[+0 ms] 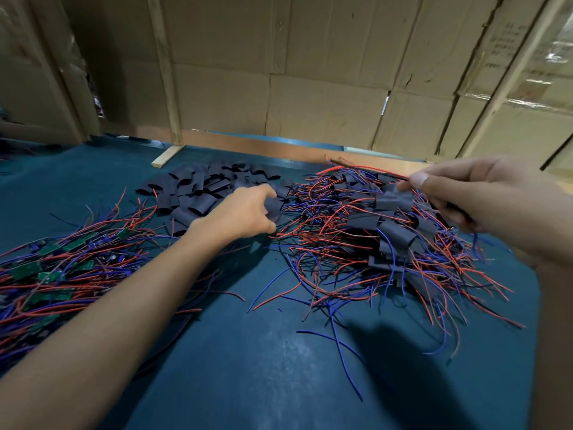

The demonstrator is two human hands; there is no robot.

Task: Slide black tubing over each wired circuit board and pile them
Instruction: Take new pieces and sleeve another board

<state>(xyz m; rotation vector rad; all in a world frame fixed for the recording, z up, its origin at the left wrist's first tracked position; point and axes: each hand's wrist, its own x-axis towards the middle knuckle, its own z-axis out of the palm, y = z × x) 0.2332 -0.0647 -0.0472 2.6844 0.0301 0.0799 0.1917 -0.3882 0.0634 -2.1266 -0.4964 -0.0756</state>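
- the left hand (245, 212) reaches out over the blue counter (263, 367) to the near edge of the loose black tubing pieces (198, 193), its fingers curled round one flat black sleeve at about 12 o'clock of the counter's middle.
- the right hand (459, 193) hangs at roughly 2 o'clock, over the finished pile (387, 243); thumb and fingers pinch a sleeved board (393, 200) by its wires, so the piece dangles just above the heap.
- the bare wired circuit boards (46, 271), green with red and blue leads, lie in a heap at 9 o'clock, well apart from the left hand.
- judged from this, one unit is about to be dropped on the pile while the next sleeve is being picked.
- risk: the dangling leads may snag the tangle of red and blue wires beneath, so that letting go drags neighbours about or leaves the piece caught on the fingers.
- risk: the sleeve on the held board is only slipped on, as far as i can tell; a careless toss could let it slide off the board.
- risk: the left hand may lift two flat sleeves stuck together, since they lie overlapped.
- risk: stray wires at 5 o'clock sit close to the counter's near edge and could be swept off by a forearm.
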